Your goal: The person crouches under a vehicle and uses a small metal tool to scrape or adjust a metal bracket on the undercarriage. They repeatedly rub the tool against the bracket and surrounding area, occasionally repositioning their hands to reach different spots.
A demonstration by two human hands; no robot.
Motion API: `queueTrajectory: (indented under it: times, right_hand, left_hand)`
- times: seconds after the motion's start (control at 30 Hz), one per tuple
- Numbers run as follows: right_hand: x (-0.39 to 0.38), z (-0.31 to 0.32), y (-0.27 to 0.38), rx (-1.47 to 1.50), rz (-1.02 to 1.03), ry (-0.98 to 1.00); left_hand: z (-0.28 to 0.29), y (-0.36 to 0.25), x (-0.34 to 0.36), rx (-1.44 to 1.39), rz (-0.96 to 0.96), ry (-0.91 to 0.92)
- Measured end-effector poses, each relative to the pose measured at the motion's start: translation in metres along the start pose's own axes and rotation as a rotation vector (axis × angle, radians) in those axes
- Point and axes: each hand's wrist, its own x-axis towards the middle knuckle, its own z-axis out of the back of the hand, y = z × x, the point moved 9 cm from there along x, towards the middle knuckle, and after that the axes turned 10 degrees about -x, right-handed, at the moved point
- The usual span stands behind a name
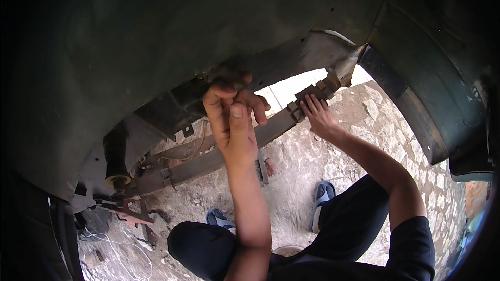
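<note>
1. Overhead, a dark green panel [156, 26] fills the upper part of the view; its lower edge runs down toward the left

2. Below this edge, a long metal bar [195, 168] slants from lower left to upper right, above the stony ground [297, 161]

3. Left hand [232, 119]: raised at the panel's lower edge, in front of the bar, with the fingers bent and the thumb pointing up; the fingertips are partly lost in shadow, so whether they grip anything cannot be told

4. Right hand [320, 117]: laid on a dark metal block [306, 92] near the upper right end of the bar; the fingers are extended and slightly spread, resting on the block and not wrapped around it

5. Lower on the bar, a narrow metal band [166, 177] crosses it

6. Near the bar's lower left end, a dark cylinder [115, 151] hangs with a pale ring at its bottom; a white cable [117, 247] lies looped on the ground farther down

7. At the right, a curved green panel [437, 78] extends downward; below, the person's feet wear blue-grey slippers [325, 192]
</note>
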Motion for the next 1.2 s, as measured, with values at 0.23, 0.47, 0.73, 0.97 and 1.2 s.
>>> queueTrajectory:
  times: [0.23, 0.47, 0.73, 0.97, 1.2]
  right_hand:
    - [-0.001, 0.009, -0.01, -0.187, 0.018, -0.173]
    - [-0.008, -0.002, -0.007, -0.202, 0.121, -0.173]
    - [-0.003, 0.009, -0.008, -0.05, 0.16, -0.206]
    - [-0.008, 0.022, 0.01, 0.068, 0.157, -0.056]
    - [-0.005, 0.0, -0.004, 0.058, 0.038, -0.077]
  left_hand:
    - [0.002, 0.002, -0.001, -0.009, 0.024, -0.029]
    - [-0.001, 0.001, -0.002, -0.031, 0.014, -0.038]
    - [-0.003, -0.003, 0.0, -0.104, 0.034, -0.029]
    - [0.003, 0.0, -0.003, -0.117, 0.045, -0.041]
    - [0.006, 0.001, -0.006, -0.069, 0.04, -0.058]
